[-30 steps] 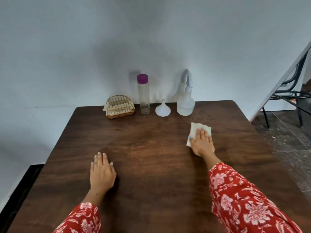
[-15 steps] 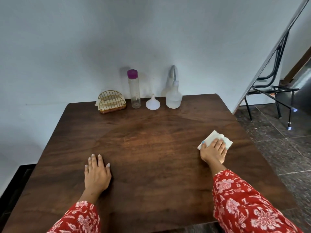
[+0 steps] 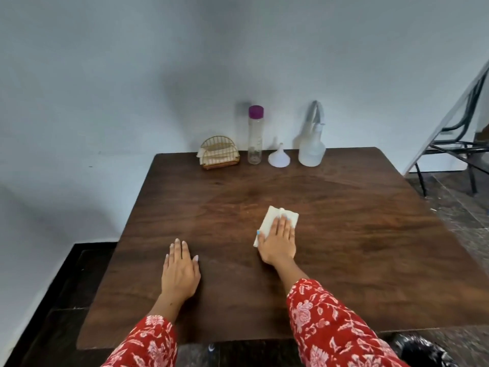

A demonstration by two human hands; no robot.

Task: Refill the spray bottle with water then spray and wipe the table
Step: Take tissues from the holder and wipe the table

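This looks like a plain room in a home, maybe a dining corner. A dark wooden table (image 3: 357, 234) stands against a bare pale wall (image 3: 132, 75). At its far edge there is a small golden wire napkin holder (image 3: 219, 153) with paper napkins inside. The floor (image 3: 463, 215) is dark stone tile, and a black metal chair (image 3: 460, 154) stands at the right.
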